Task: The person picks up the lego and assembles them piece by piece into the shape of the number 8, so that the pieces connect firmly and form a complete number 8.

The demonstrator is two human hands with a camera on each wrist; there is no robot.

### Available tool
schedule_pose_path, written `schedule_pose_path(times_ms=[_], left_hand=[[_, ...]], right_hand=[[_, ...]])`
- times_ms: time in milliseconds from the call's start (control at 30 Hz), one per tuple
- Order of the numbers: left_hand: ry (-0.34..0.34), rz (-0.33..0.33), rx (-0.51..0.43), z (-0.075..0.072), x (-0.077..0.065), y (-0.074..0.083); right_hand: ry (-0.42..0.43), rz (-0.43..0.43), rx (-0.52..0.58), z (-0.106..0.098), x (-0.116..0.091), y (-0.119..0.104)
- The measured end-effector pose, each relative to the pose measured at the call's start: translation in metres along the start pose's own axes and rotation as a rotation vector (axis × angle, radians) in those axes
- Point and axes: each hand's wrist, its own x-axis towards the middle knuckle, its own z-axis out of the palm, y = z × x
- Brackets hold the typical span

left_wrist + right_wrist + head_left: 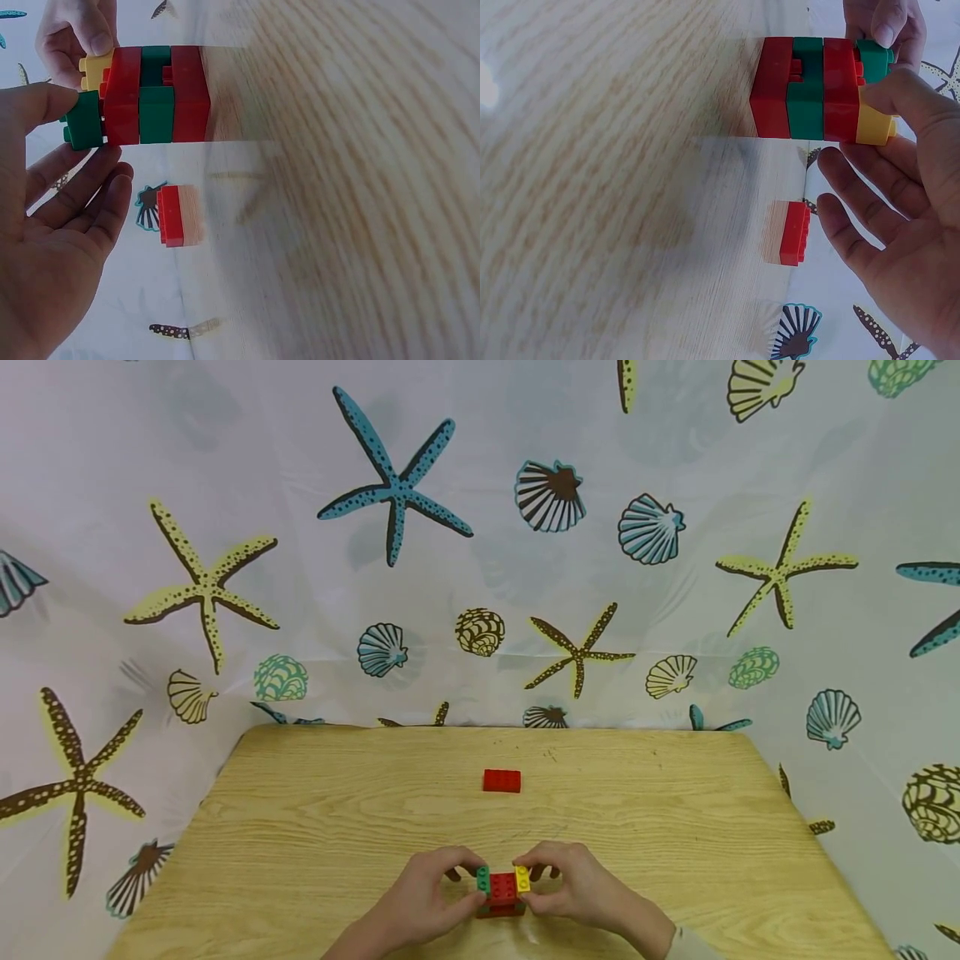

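Note:
A stack of toy building bricks stands on the table, its lowest red brick [191, 97] under a layer of green bricks [805, 111]. Over these lies a second red brick [503, 887]. My left hand [422, 897] pinches a small green brick [84, 120] between thumb and fingers at the left end of the stack's top. At the right end, a small yellow brick [873, 116] is pinched by my right hand [573, 885]. In the left wrist view, red studs show beside the small green brick; whether it is fully pressed down I cannot tell.
Farther back on the wooden table [337, 810] lies a loose red brick [502, 781], studs up. A white curtain [480, 568] printed with starfish and shells hangs behind the table and along both sides.

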Motion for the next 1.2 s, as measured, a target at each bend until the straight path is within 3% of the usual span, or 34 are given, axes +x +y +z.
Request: schedule_pose_path(times_ms=[467,967,1200], left_hand=[[-0.027,-0.014,-0.003,-0.0013,0.0025,0.0022],[0.018,0.026,-0.046,0.0047,0.0005,-0.0051],[0.02,-0.003,-0.065,0.0052,-0.0015,-0.0055]], right_hand=[[-0.021,0.03,0.027,0.001,-0.0019,0.0001],[-0.001,-0.004,0.013,-0.0001,-0.0013,0.0005],[-0.013,0.006,0.018,0.0004,-0.0003,0.0005]])
